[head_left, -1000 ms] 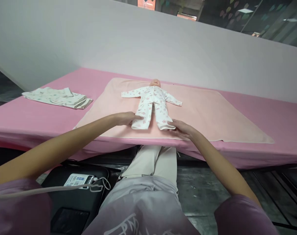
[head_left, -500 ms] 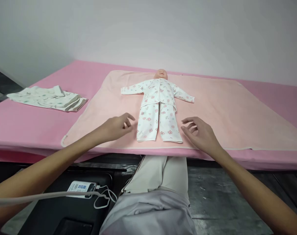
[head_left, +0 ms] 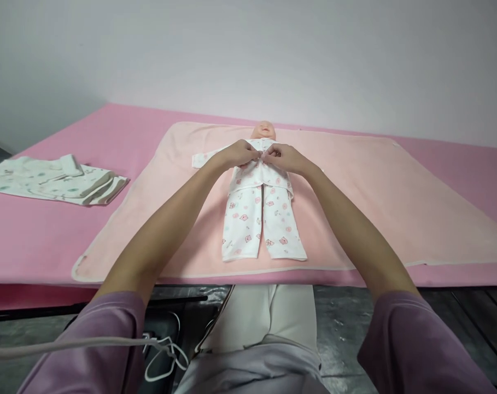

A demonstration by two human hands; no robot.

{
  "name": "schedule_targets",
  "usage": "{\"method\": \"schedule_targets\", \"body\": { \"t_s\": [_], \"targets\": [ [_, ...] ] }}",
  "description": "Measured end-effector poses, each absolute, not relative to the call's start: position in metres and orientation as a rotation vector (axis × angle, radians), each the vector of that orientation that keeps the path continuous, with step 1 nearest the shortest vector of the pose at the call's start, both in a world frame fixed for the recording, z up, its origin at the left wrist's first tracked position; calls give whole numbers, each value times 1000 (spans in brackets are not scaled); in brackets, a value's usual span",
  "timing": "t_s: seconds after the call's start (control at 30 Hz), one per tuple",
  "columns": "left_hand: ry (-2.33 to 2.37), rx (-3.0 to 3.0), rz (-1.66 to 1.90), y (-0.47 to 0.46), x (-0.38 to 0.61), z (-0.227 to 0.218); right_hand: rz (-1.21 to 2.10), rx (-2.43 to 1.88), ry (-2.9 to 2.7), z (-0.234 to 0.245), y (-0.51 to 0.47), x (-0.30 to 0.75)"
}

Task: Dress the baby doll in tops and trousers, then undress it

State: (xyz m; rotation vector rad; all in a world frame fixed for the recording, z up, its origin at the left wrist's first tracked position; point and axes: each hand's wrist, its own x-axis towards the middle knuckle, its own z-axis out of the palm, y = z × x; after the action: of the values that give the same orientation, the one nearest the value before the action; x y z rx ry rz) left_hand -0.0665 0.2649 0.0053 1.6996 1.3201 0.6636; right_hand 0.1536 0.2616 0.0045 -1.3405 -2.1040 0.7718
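Observation:
A baby doll (head_left: pixel 264 130) lies on its back, dressed in a white printed shirt (head_left: pixel 248 176) and matching trousers (head_left: pixel 243 224). At the middle of its chest, my left hand (head_left: pixel 242 153) pinches the shirt's front close to the centre line. My right hand (head_left: pixel 285 157) pinches the front from the other side, its fingertips almost meeting the left ones. Both hands cover much of the chest and the tiny spot between the fingers. The doll's left-side sleeve in view stretches out past my left wrist; the other sleeve is mostly hidden behind my right forearm.
Under the doll is a peach blanket (head_left: pixel 379 208) with white edging, spread on a pink-covered table (head_left: pixel 39 235). Folded printed baby clothes (head_left: pixel 55 178) lie at the left. A white cable (head_left: pixel 88 343) crosses the lower left, above a black case (head_left: pixel 160 334). A wall stands behind.
Both hands have moved forward from beside the trouser legs to the chest and closed on the shirt front. The view has shifted a little, with the table edge lower.

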Motion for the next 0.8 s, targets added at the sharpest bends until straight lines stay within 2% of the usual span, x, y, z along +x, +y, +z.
{"method": "schedule_targets", "body": {
  "t_s": [0.17, 0.8],
  "targets": [
    [1223, 1738, 579, 270, -79, 1, 1039, -1224, -2089, -7, 269, 159],
    [1186, 1750, 538, 271, -83, 0, 1161, -1144, -2015, -13, 264, 169]
  ]
}}
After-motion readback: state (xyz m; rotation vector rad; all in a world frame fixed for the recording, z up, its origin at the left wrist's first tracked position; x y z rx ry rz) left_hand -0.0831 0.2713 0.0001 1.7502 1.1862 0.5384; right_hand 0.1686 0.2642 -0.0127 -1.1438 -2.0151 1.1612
